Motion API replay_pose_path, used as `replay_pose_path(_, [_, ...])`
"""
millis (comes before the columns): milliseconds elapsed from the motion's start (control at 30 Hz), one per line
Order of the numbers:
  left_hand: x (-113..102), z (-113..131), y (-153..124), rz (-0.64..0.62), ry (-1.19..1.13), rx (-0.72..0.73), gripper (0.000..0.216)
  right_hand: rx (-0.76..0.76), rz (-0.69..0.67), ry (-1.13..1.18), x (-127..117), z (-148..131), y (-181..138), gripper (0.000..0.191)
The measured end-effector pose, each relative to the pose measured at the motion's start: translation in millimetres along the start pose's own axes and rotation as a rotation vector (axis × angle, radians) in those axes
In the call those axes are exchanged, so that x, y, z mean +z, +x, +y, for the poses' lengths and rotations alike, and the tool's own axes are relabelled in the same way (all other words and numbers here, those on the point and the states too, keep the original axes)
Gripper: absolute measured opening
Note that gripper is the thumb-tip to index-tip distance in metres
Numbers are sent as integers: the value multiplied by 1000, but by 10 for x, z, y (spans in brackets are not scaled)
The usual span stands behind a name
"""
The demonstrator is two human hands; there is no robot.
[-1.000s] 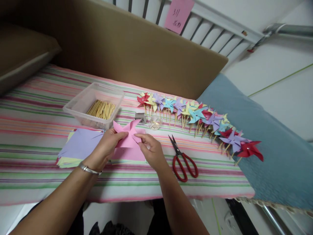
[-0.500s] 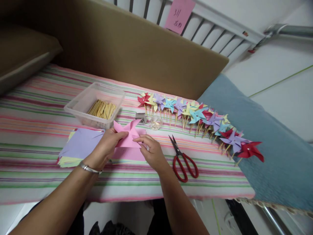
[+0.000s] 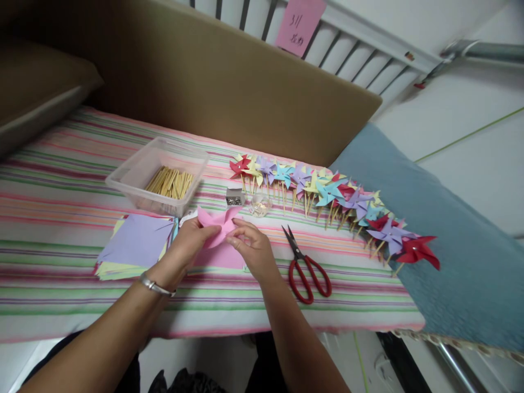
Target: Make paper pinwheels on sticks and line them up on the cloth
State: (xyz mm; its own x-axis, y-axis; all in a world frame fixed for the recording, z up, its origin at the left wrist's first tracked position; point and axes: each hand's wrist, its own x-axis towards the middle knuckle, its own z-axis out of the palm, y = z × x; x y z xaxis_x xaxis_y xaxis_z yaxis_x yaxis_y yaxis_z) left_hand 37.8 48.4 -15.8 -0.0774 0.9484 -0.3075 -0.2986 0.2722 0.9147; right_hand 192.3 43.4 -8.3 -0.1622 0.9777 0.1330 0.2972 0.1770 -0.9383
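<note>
One folded pink paper [image 3: 216, 219], its points curled up pinwheel-fashion, is held by two hands to the left of the scissors [image 3: 302, 257], the single pair on the desk [image 3: 360, 303]. The left hand [image 3: 190, 240], with one silver bracelet [image 3: 157, 285] at its wrist, grasps the paper with the thumb on top; the fingers of the right hand [image 3: 254, 245], the hand nearer the scissors, pinch its right side. Beneath the paper, also left of the scissors, lies one flat pink sheet [image 3: 219, 261].

Farther left of the scissors is one stack of paper squares [image 3: 137, 240], lilac uppermost, the sheets too closely layered to count. Beyond and left of the scissors stands one clear plastic bin [image 3: 131, 188] of wooden sticks [image 3: 171, 183], too bunched to number. Between bin and scissors, but set farther back than the scissors, are two small containers: one box [image 3: 234, 197] of tiny metallic pieces and one round clear dish [image 3: 261, 205], its contents indistinct. Finished pinwheels [image 3: 329, 192] on sticks, more than ten in red, yellow, lilac and blue, overlap in one row running from behind the scissors to their right.
</note>
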Motion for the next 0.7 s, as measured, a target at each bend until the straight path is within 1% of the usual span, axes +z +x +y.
replay_pose_path(100, [42, 1, -23, 2, 22, -2, 13, 3, 27, -36, 18, 7, -5, 5])
replay_pose_path(200, [71, -16, -36, 3, 39, 13, 8, -42, 27, -62, 34, 20, -6, 12])
replay_pose_path(333, [88, -44, -46, -11, 40, 8, 6, -42, 54, -87, 59, 36, 4, 10])
replay_pose_path(467, [106, -27, -66, -25, 52, 0, 17, 6, 96, -92, 76, 57, 9, 9])
replay_pose_path(533, [112, -14, -72, -24, 52, 0, 20, 27, 107, -98, 76, 66, 6, 8])
replay_pose_path(700, [109, -23, -66, -19, 30, -7, 8, 15, 103, -130, 68, 64, -1, 5])
